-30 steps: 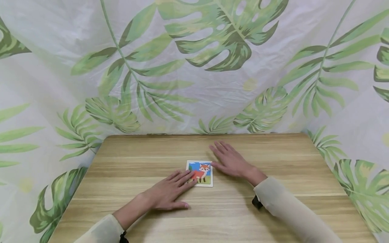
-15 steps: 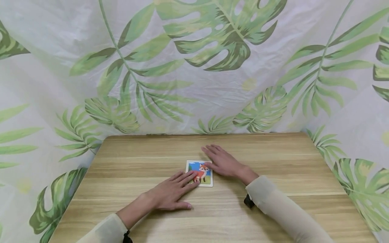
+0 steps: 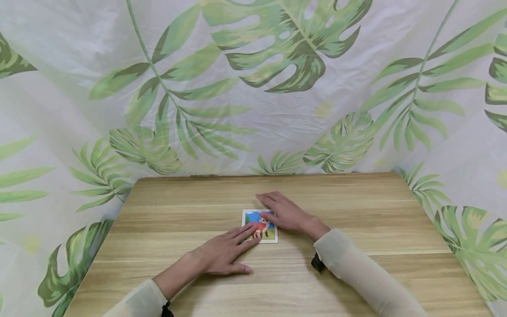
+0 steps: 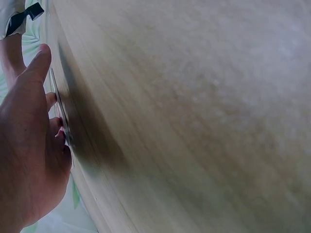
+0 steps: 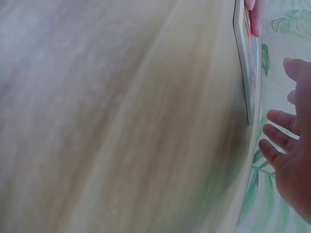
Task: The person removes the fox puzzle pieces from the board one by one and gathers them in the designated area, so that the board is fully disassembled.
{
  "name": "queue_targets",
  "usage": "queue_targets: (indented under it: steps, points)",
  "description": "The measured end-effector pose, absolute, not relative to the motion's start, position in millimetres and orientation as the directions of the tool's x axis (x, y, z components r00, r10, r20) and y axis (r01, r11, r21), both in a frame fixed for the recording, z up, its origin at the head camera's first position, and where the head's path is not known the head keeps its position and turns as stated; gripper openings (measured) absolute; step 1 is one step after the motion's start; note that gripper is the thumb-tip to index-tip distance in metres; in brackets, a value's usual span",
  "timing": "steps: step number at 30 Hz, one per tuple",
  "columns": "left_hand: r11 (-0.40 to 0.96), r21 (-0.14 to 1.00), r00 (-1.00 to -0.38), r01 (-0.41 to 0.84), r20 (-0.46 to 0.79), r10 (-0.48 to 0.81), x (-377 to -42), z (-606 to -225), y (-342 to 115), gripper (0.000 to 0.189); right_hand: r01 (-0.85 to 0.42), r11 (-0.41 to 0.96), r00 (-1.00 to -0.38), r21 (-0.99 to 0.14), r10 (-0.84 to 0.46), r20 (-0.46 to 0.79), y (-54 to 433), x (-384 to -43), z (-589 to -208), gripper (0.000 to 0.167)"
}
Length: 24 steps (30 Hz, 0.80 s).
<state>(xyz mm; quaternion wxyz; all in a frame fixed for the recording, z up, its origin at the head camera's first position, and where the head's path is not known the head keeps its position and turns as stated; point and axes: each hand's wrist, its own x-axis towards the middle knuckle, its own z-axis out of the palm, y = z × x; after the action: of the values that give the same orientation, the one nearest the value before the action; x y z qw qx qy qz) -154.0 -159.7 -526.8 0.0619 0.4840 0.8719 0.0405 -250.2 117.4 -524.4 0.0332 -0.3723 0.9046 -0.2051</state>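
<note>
A small square picture board (image 3: 271,235) with a white border and a fox on blue sky and grass lies flat on the wooden table. Fingers of my left hand (image 3: 223,253) rest over its lower left part, straight, with the thumb spread on the near side. My right hand (image 3: 287,212) is at the upper right corner, fingers extended, its thumb overlapping the fox's head in the head view. In the right wrist view the board's thick pale edge (image 5: 244,63) shows, and the right hand (image 5: 296,141) stands apart from it with relaxed fingers.
The wooden table (image 3: 336,286) has a back edge meeting a hanging cloth (image 3: 277,132) printed with green leaves. The cloth also runs along both sides. A black strap (image 3: 317,263) sits at the right sleeve's cuff.
My right hand has moved left and slightly nearer, so its thumb now covers part of the fox's head. My left hand has slid slightly right over the board, which stays in place.
</note>
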Motion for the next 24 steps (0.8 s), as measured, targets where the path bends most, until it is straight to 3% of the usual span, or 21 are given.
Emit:
queue_targets:
  steps: [18, 24]
  points:
    - [0.503, 0.070, -0.501, 0.862, -0.041, 0.864, -154, -530, -161, 0.088, -0.685, 0.582, -0.703, -0.439, -0.687, 0.184, 103, -257, -532, 0.052]
    - [0.509, 0.079, -0.506, 0.857, -0.049, 0.861, -154, -531, -161, 0.087, -0.711, 0.528, -0.669, -0.464, -0.710, 0.217, 96, -259, -533, 0.043]
